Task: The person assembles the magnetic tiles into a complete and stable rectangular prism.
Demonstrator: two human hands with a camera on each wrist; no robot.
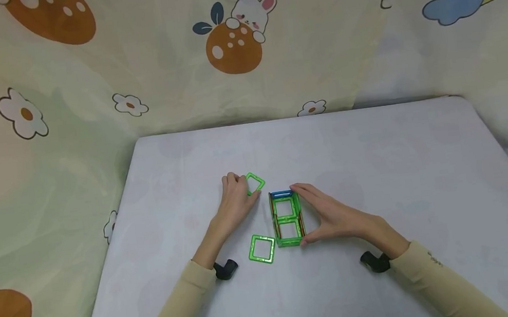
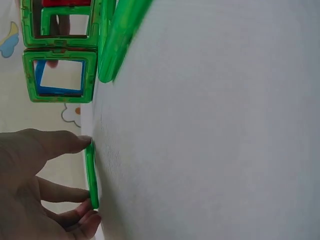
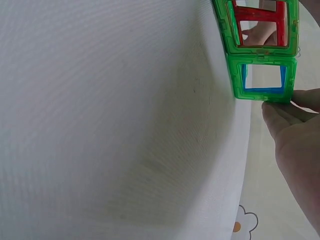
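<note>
My left hand (image 1: 234,202) pinches a green square magnetic tile (image 1: 257,177) between thumb and fingers. In the left wrist view this tile (image 2: 92,175) is seen edge-on, close to the table surface. To its right stands a two-cell box of magnetic tiles (image 1: 288,219), with green squares, red pieces along the sides and a blue piece at the far end. My right hand (image 1: 334,217) holds the box from the right, thumb at the near corner and fingertips at the far one. In the right wrist view, fingers touch an end of the box (image 3: 265,95).
Another green square tile (image 1: 251,247) lies flat just left of the box's near end. All of this is on a white-covered table (image 1: 374,156). Behind it hangs a printed cloth (image 1: 169,59) with rabbit and flower pictures. A black wrist device (image 1: 226,270) sits at my left cuff.
</note>
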